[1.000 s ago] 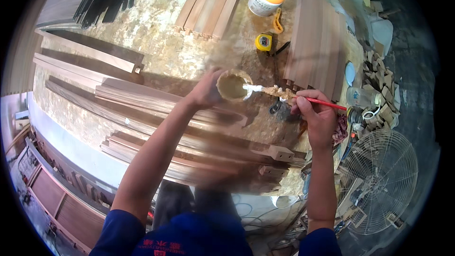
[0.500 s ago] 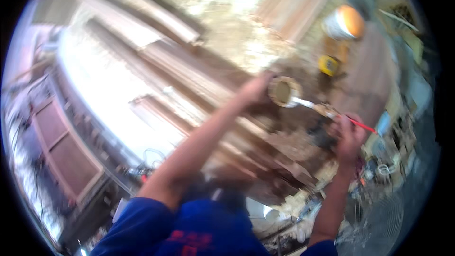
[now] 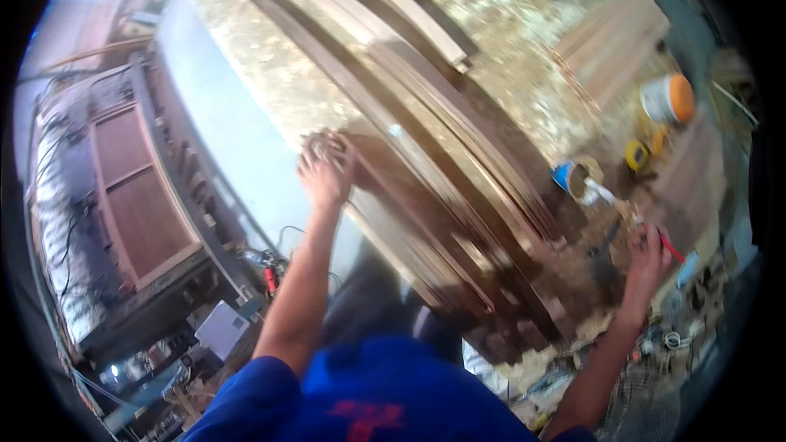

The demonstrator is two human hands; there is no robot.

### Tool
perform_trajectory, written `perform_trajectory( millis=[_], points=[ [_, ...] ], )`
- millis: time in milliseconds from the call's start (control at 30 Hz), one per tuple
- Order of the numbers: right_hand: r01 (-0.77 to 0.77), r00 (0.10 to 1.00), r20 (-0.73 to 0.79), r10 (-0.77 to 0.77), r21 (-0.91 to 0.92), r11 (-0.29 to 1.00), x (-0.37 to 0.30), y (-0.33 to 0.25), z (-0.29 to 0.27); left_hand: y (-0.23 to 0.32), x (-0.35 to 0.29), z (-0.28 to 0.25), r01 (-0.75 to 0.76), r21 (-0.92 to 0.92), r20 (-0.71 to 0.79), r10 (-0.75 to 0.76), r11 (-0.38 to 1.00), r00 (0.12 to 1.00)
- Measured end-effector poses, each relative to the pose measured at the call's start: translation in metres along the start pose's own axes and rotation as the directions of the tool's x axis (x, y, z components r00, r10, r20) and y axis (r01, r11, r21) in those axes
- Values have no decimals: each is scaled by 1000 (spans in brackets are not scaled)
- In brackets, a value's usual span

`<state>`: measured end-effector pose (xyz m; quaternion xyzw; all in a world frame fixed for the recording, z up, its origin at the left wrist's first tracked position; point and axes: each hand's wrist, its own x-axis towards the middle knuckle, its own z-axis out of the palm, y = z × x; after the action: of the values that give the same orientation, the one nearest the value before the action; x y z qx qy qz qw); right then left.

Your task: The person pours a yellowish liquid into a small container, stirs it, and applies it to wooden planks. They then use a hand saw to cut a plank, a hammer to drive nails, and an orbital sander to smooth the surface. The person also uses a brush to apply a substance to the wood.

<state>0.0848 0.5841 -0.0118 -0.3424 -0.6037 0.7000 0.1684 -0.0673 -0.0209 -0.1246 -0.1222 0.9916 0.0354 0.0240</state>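
Observation:
My left hand (image 3: 327, 173) is curled over the far end of a few narrow wooden boards (image 3: 409, 233) lying side by side. In my right hand (image 3: 647, 255) is a brush (image 3: 626, 211) with a red handle, held at the right. Its pale head reaches to the mouth of a small open tin (image 3: 578, 183) with blue on its side and a coated rim. The tin sits beside the ends of long wooden strips (image 3: 491, 155). What is inside it is hard to make out.
A white tub with an orange lid (image 3: 668, 98) stands at the right, near a yellow tape measure (image 3: 636, 155). Wide planks (image 3: 614, 41) lie at the upper right. At the left, a framed wooden panel (image 3: 139, 196) rests on a covered bench. Sawdust covers the floor.
My left hand has let go of the tin and moved left to the board ends. The tin is now set down, with the brush still in my right hand. The view has swung left.

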Motion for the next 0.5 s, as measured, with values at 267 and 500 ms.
perform_trajectory(
  millis=[267, 500],
  points=[
    [39, 999, -23, -40, -33, 999, -35, -7, 33, 18, 11, -3, -53, -239, 193, 101, 970, 976],
    [93, 980, -153, -127, -209, 973, -54, 2, 62, 84, -46, 3, 449, -211, 576, -260, 868, 775]
  ],
)
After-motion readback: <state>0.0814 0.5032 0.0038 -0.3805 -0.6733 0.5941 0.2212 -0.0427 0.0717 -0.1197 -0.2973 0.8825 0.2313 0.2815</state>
